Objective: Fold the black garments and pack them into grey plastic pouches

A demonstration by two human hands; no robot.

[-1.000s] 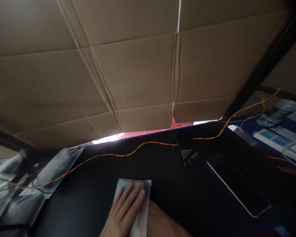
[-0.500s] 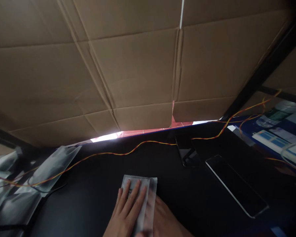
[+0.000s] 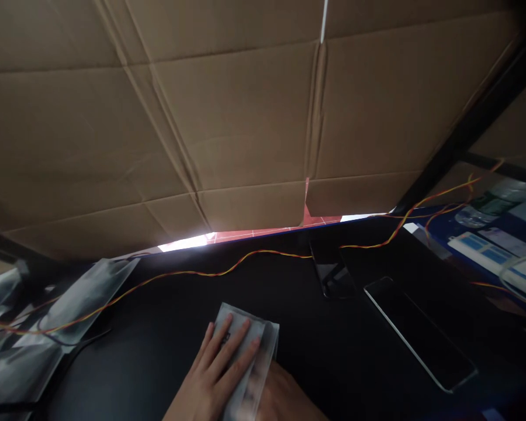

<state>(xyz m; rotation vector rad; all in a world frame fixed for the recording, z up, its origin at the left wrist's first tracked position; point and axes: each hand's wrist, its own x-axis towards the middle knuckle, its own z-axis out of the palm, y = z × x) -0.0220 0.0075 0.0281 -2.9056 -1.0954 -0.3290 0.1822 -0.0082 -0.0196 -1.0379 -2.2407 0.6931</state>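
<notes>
A translucent plastic bag [image 3: 241, 333] with a small dark print lies at the bottom centre of the black table. My left hand [image 3: 221, 365] rests flat on top of it, fingers spread. From the right, my right hand [image 3: 284, 392] reaches in under the bag's right edge; its fingers show blurred through the plastic and seem bent around or inside it. What else, if anything, those fingers hold is hidden.
More translucent bags [image 3: 85, 298] lie at the left. A red-yellow wire [image 3: 193, 272] crosses the table [image 3: 127, 374]. Two dark phones [image 3: 421, 333] lie at the right. A bottle [image 3: 486, 204] stands beyond them. A cardboard wall [image 3: 245, 128] rises behind.
The bag has tilted, its top edge now sloping down to the right. My left hand has shifted slightly left with it, and my right hand has moved a little left and down.
</notes>
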